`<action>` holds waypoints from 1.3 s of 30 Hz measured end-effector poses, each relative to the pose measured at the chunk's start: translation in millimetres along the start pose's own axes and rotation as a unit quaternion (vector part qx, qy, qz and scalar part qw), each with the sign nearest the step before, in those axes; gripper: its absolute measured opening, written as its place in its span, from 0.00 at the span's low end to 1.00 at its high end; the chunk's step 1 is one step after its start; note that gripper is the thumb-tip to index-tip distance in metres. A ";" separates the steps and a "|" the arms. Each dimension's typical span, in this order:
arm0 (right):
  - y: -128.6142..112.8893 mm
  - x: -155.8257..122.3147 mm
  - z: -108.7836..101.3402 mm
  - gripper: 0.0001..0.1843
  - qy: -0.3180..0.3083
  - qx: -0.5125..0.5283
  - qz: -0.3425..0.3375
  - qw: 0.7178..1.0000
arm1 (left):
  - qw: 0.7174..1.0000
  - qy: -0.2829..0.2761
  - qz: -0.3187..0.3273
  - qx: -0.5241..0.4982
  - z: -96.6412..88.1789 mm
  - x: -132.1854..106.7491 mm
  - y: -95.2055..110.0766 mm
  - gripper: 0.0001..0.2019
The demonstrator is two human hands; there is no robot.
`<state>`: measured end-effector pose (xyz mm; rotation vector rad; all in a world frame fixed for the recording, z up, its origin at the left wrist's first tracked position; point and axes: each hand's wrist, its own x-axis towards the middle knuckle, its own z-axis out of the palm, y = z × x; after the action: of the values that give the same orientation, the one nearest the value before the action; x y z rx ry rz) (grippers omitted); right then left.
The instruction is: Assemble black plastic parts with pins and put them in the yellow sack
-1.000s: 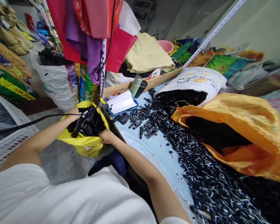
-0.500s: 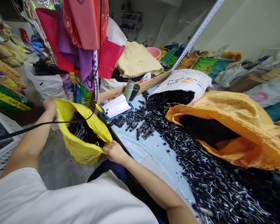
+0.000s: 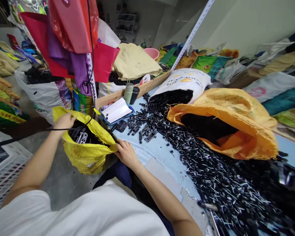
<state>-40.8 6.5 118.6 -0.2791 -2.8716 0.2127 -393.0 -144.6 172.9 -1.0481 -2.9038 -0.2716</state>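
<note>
Head view: yellow sack [image 3: 85, 157] at 9 o'clock of the frame, just off the table [image 3: 162, 154] edge, standing on the floor. Woven plastic, crumpled, faint red print on the front, mouth pulled wide; black parts [image 3: 85, 136] fill the inside. Left hand [image 3: 64, 120] at the sack's far rim, 10 o'clock side, fingers curled over the yellow edge, gripping it. Right hand [image 3: 126, 153] at the near rim, 3 o'clock side, fingers pinched shut on the fabric against the table edge. Black cable [image 3: 27, 134] crosses over the left forearm and the sack mouth. Orange sack [image 3: 226, 127] lies open on the table at 3 o'clock, white sack [image 3: 184, 82] behind it, loose black pieces [image 3: 211, 177] spilled across the blue top. Notebook [image 3: 116, 111] at 12 o'clock of the yellow sack.
</note>
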 end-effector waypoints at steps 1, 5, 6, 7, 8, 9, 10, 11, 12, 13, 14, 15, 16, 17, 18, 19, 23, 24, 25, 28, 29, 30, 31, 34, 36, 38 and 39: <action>1.9 -9.1 1.0 0.18 0.013 0.021 0.023 0.999 | 0.999 0.001 0.031 -0.029 3.6 -24.0 24.6 0.18; 15.0 -52.1 14.3 0.17 0.033 0.089 0.124 0.988 | 0.955 0.103 0.205 -0.187 32.9 -124.8 139.0 0.15; 17.8 -63.7 18.2 0.16 0.036 0.102 0.144 0.984 | 0.937 0.087 0.259 -0.217 43.8 -143.2 169.2 0.14; 20.0 -75.5 21.6 0.15 0.041 0.114 0.161 0.980 | 0.920 0.069 0.300 -0.243 55.9 -155.9 199.3 0.13; 21.4 -87.5 24.1 0.15 0.046 0.126 0.175 0.975 | 0.904 0.041 0.338 -0.260 68.9 -161.8 228.8 0.13; 21.9 -99.7 25.9 0.14 0.052 0.137 0.188 0.971 | 0.894 0.027 0.354 -0.274 82.4 -160.3 257.4 0.13; 21.7 -112.2 26.9 0.14 0.058 0.147 0.202 0.967 | 0.892 0.022 0.352 -0.282 95.9 -151.9 284.9 0.13; 20.8 -124.9 27.3 0.13 0.064 0.157 0.218 0.961 | 0.899 0.023 0.332 -0.283 108.8 -137.3 310.9 0.14; 19.4 -137.9 27.3 0.12 0.070 0.166 0.238 0.954 | 0.913 0.025 0.296 -0.279 120.7 -118.1 335.2 0.15; 17.5 -151.2 27.2 0.12 0.076 0.174 0.261 0.946 | 0.926 0.019 0.265 -0.267 130.9 -95.9 357.5 0.16; 15.4 -164.6 27.1 0.11 0.082 0.181 0.286 0.937 | 0.940 0.008 0.235 -0.249 139.4 -72.8 377.4 0.16; 13.3 -177.9 27.3 0.10 0.089 0.186 0.311 0.928 | 0.952 -0.010 0.205 -0.225 146.0 -50.5 394.6 0.16; 11.7 -190.9 27.6 0.10 0.095 0.191 0.335 0.918 | 0.962 -0.035 0.181 -0.200 151.2 -30.5 409.1 0.15; 11.1 -203.4 27.9 0.09 0.101 0.197 0.357 0.908 | 0.964 -0.047 0.174 -0.197 155.1 -13.5 420.8 0.15; 12.0 -215.1 28.1 0.08 0.108 0.202 0.375 0.898 | 0.965 -0.057 0.169 -0.193 158.3 0.1 429.9 0.14; 15.4 -225.8 27.9 0.08 0.115 0.209 0.388 0.890 | 0.966 -0.063 0.166 -0.190 161.0 10.6 436.6 0.14; 65.3 -253.2 14.2 0.08 0.160 0.225 0.410 0.869 | 0.970 -0.058 0.150 -0.181 171.0 30.6 449.0 0.12; 88.8 -254.4 6.2 0.09 0.171 0.222 0.413 0.867 | 0.972 -0.053 0.144 -0.178 173.3 30.5 450.7 0.12; 116.3 -252.5 -3.5 0.11 0.179 0.216 0.416 0.865 | 0.973 -0.045 0.139 -0.178 175.5 27.2 452.4 0.13; 214.7 -224.6 -37.4 0.17 0.190 0.173 0.435 0.863 | 0.964 -0.011 0.177 -0.197 182.6 -10.9 456.7 0.15; 248.7 -208.1 -47.7 0.19 0.194 0.147 0.456 0.856 | 0.952 -0.014 0.224 -0.208 185.5 -34.0 457.1 0.14; 281.1 -189.2 -56.7 0.21 0.200 0.105 0.492 0.841 | 0.935 -0.036 0.282 -0.212 188.8 -61.2 456.3 0.14; 310.8 -169.0 -63.8 0.22 0.201 0.054 0.534 0.819 | 0.913 -0.067 0.344 -0.211 192.4 -90.8 454.2 0.12; 376.5 -115.0 -76.1 0.29 0.189 -0.019 0.626 0.757 | 0.852 -0.146 0.472 -0.173 203.4 -173.4 439.3 0.10; 399.1 -96.7 -79.8 0.27 0.195 0.017 0.642 0.741 | 0.831 -0.166 0.509 -0.150 208.2 -205.8 424.9 0.09; 405.6 -97.8 -81.9 0.21 0.215 0.062 0.640 0.735 | 0.828 -0.172 0.517 -0.130 208.9 -215.6 411.2 0.09; 403.0 -105.5 -82.2 0.19 0.225 0.071 0.638 0.733 | 0.831 -0.173 0.515 -0.121 207.9 -214.3 405.6 0.10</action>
<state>149.4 385.9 105.6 -1.9006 -1.6877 0.4880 34.6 64.2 7.9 -2.7006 -2.0649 -0.4048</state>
